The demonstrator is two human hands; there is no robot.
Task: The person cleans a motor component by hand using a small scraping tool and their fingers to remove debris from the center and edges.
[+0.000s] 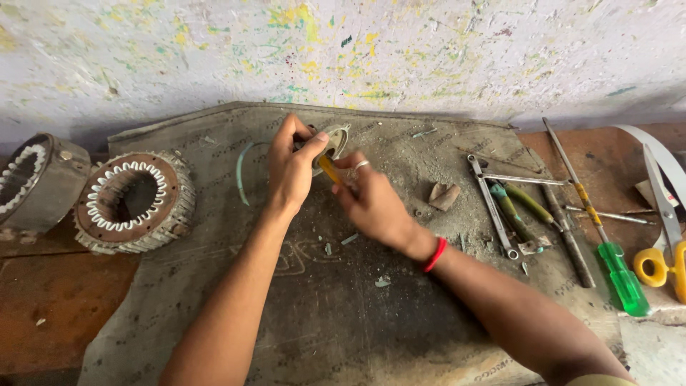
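Observation:
My left hand (291, 168) grips a round grey metal plate (336, 139) held up on edge over the dusty mat (321, 314). My right hand (371, 200), with a ring on one finger and a red band at the wrist, holds a tool with a yellow handle (330, 171) whose tip meets the plate. The tool's working end is hidden between my fingers and the plate.
Two rusty stator cores with white windings (136, 201) (32, 182) lie at left. At right lie a spanner (491, 207), green-handled pliers (516, 213), a green-handled screwdriver (623, 279), yellow-handled scissors (668, 243) and metal rods. A paint-flecked wall (357, 50) rises behind.

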